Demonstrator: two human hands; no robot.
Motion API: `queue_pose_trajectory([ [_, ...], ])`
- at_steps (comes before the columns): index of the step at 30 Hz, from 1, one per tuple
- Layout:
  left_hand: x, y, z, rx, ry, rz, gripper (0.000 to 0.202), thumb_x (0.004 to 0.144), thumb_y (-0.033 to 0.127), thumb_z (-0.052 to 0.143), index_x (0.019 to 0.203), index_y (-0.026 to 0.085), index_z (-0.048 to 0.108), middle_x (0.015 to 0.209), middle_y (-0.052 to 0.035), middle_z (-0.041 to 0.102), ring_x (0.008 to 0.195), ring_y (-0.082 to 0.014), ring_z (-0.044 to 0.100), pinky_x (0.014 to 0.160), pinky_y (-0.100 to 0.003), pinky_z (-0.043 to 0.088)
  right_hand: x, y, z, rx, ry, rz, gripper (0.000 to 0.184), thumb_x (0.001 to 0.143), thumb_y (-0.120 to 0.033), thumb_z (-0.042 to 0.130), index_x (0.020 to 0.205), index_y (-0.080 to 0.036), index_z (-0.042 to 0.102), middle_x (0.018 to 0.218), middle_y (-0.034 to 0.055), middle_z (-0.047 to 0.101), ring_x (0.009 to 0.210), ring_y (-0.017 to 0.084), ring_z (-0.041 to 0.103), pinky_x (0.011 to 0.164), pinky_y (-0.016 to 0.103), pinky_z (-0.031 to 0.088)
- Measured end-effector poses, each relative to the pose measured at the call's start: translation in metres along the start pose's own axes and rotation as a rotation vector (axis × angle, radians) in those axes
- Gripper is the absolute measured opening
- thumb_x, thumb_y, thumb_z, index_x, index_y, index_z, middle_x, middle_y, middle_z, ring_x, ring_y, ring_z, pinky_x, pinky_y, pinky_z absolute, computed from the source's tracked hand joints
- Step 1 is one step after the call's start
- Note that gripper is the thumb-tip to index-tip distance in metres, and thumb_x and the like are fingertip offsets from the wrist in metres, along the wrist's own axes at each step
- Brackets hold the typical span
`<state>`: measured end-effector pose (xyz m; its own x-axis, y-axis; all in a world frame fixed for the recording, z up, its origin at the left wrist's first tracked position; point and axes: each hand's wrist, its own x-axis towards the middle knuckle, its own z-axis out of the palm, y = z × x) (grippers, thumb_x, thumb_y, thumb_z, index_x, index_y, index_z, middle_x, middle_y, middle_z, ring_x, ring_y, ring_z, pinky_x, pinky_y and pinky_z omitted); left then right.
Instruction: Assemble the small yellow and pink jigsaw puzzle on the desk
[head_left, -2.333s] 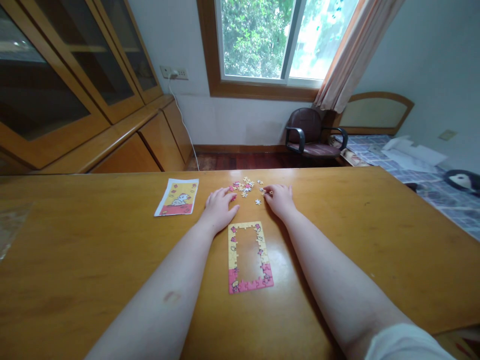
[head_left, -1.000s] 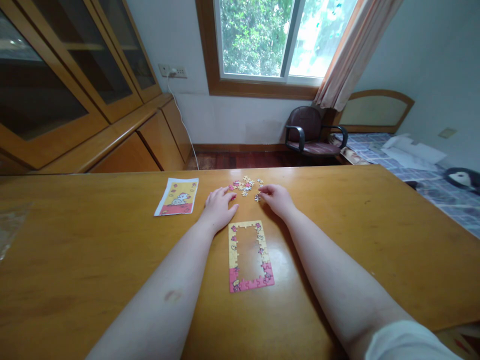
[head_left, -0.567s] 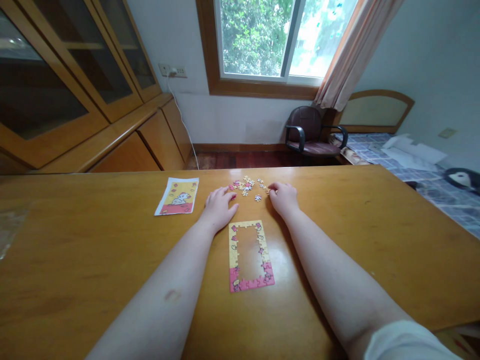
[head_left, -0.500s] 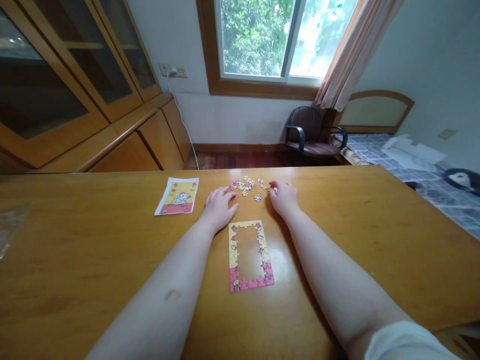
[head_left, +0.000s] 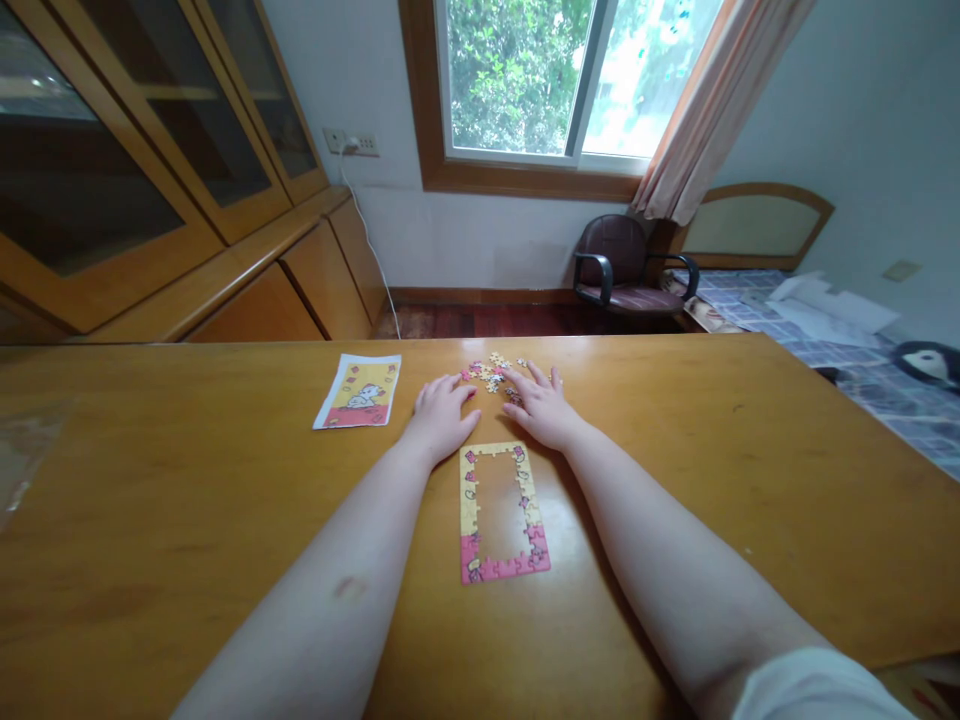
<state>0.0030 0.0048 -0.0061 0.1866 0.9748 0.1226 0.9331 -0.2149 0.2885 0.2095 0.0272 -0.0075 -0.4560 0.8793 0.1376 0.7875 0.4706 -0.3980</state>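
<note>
Puzzle session at a wooden table: I have both hands resting palm down just past the far end of a part-built jigsaw border, a pink-and-yellow rectangle whose middle is not filled in. My left hand lies flat and open on the tabletop, fingers loosely together, gripping nothing. Its fingertips stop just short of the scatter of loose jigsaw pieces. My right hand is open too, fingers fanned out, and its fingertips reach the near right edge of that scatter. I cannot tell whether a piece lies under the palm, but no finger is pinched around one. The loose pieces sit just ahead of both hands, between the two sets of fingertips and slightly beyond them. The border lies just behind the hands, between my forearms. A printed reference picture lies near the left hand, on its outer side. Well beyond the table, an armchair stands under the window.
</note>
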Motion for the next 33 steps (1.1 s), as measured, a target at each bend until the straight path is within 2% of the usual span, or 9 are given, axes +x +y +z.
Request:
queue_pose_trajectory([
  [3, -0.002, 0.004, 0.002, 0.039, -0.035, 0.040, 0.050, 0.087, 0.048, 0.053, 0.131, 0.026, 0.059, 0.149, -0.0113, 0.045, 0.140, -0.0329, 0.034, 0.117, -0.055, 0.020, 0.001, -0.005, 0.007, -0.058, -0.046, -0.001, 0.071, 0.093, -0.048, 0.047, 0.155, -0.022, 0.022, 0.152, 0.0085, 0.042, 0.149, 0.031, 0.010, 0.115, 0.063, -0.006],
  [6, -0.004, 0.007, 0.005, 0.058, -0.065, 0.066, 0.055, 0.088, 0.054, 0.049, 0.138, 0.029, 0.053, 0.155, -0.0098, 0.036, 0.144, -0.0346, 0.026, 0.117, -0.059, 0.013, 0.003, -0.008, 0.009, -0.072, -0.049, -0.004, 0.072, 0.094, -0.051, 0.045, 0.155, -0.020, 0.023, 0.150, 0.0093, 0.044, 0.149, 0.031, 0.014, 0.116, 0.061, -0.006],
  [9, -0.005, 0.008, 0.007, 0.072, -0.100, 0.060, 0.058, 0.088, 0.056, 0.048, 0.140, 0.031, 0.050, 0.157, -0.0090, 0.032, 0.146, -0.0353, 0.021, 0.116, -0.061, 0.009, 0.005, -0.009, 0.008, -0.058, -0.034, -0.004, 0.064, 0.095, -0.050, 0.044, 0.151, -0.022, 0.032, 0.146, 0.0079, 0.050, 0.146, 0.032, 0.022, 0.116, 0.062, -0.005],
  [13, -0.004, 0.007, 0.005, 0.065, -0.118, 0.054, 0.058, 0.088, 0.055, 0.049, 0.141, 0.031, 0.050, 0.158, -0.0093, 0.030, 0.147, -0.0345, 0.021, 0.117, -0.060, 0.010, 0.005, -0.007, 0.005, -0.064, 0.081, 0.024, 0.048, 0.096, -0.048, 0.045, 0.135, -0.023, 0.053, 0.129, 0.0081, 0.064, 0.137, 0.030, 0.037, 0.116, 0.061, -0.002],
  [16, -0.004, 0.007, 0.005, 0.051, -0.112, 0.052, 0.057, 0.088, 0.054, 0.049, 0.140, 0.032, 0.050, 0.158, -0.0085, 0.030, 0.147, -0.0337, 0.021, 0.117, -0.059, 0.011, 0.005, -0.006, 0.003, -0.033, 0.150, 0.013, 0.043, 0.096, -0.045, 0.046, 0.131, -0.021, 0.057, 0.124, 0.0083, 0.067, 0.134, 0.028, 0.042, 0.118, 0.058, 0.004],
  [20, -0.005, 0.007, 0.006, 0.032, -0.108, 0.056, 0.057, 0.088, 0.056, 0.049, 0.140, 0.032, 0.051, 0.158, -0.0083, 0.031, 0.147, -0.0344, 0.020, 0.117, -0.060, 0.009, 0.003, -0.006, 0.000, 0.011, 0.094, -0.066, 0.039, 0.097, -0.041, 0.046, 0.130, -0.023, 0.059, 0.129, 0.0064, 0.064, 0.138, 0.027, 0.038, 0.118, 0.057, 0.005],
  [24, -0.004, 0.007, 0.005, 0.006, -0.102, 0.060, 0.054, 0.088, 0.054, 0.051, 0.137, 0.032, 0.053, 0.157, -0.0077, 0.032, 0.146, -0.0339, 0.022, 0.117, -0.060, 0.010, 0.003, -0.005, -0.002, 0.026, 0.065, -0.079, 0.033, 0.099, -0.038, 0.044, 0.116, -0.026, 0.068, 0.122, 0.0054, 0.069, 0.130, 0.024, 0.048, 0.118, 0.056, 0.009],
  [28, -0.004, 0.008, 0.002, 0.007, -0.101, 0.048, 0.054, 0.089, 0.053, 0.049, 0.136, 0.027, 0.054, 0.157, -0.0111, 0.033, 0.145, -0.0334, 0.026, 0.117, -0.059, 0.014, 0.004, -0.007, -0.003, 0.033, 0.014, -0.123, 0.033, 0.098, -0.037, 0.047, 0.121, -0.024, 0.067, 0.138, 0.0080, 0.058, 0.131, 0.022, 0.048, 0.117, 0.051, 0.019],
  [33, -0.002, 0.006, 0.001, 0.026, -0.052, 0.011, 0.049, 0.092, 0.047, 0.047, 0.134, 0.023, 0.056, 0.152, -0.0143, 0.040, 0.142, -0.0329, 0.032, 0.116, -0.057, 0.020, 0.004, -0.007, -0.002, 0.032, 0.005, -0.138, 0.031, 0.098, -0.036, 0.046, 0.109, -0.023, 0.072, 0.121, 0.0062, 0.069, 0.119, 0.019, 0.058, 0.114, 0.043, 0.028],
])
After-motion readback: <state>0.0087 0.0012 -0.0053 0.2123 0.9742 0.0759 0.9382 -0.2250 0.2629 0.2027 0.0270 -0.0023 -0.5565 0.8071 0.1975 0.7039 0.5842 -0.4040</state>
